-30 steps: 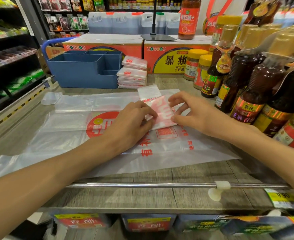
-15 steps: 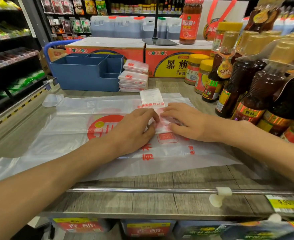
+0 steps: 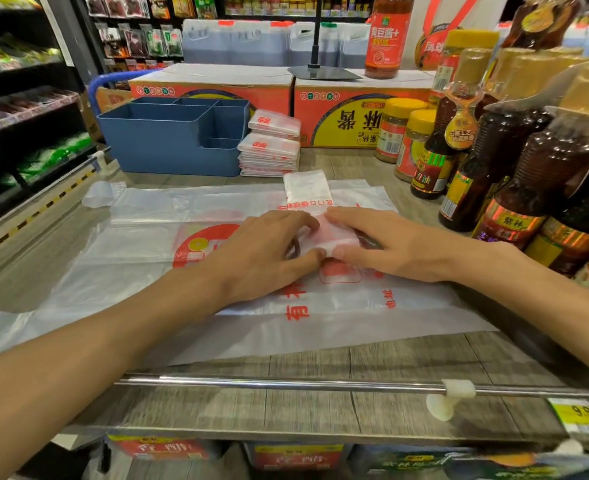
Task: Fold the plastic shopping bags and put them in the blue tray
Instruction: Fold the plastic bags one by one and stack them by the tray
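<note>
Plastic, folded strip: the shopping bag (image 3: 324, 233) I am working on is a narrow band, part-rolled into a small packet under my fingers, its unfolded tail pointing away from me.
Left hand (image 3: 262, 251): fingers curled over the packet's left edge, thumb pinching its near corner so the fold cannot spring open.
Right hand (image 3: 386, 244): laid nearly flat on the packet's right edge, thumb meeting the left thumb; both hands are together, clamped on the one bag.
Flat bag (image 3: 130, 271): spread beneath on the surface (image 3: 321, 403), waiting its turn, I judge.
Blue tray (image 3: 168, 147): far left, well apart from my hands; no bags visible in it.
Folded stack (image 3: 272, 147): finished packets piled just beside the tray, apparently staged for loading.
Sauce bottles (image 3: 515, 161): crowded at right, so I keep the work central.
</note>
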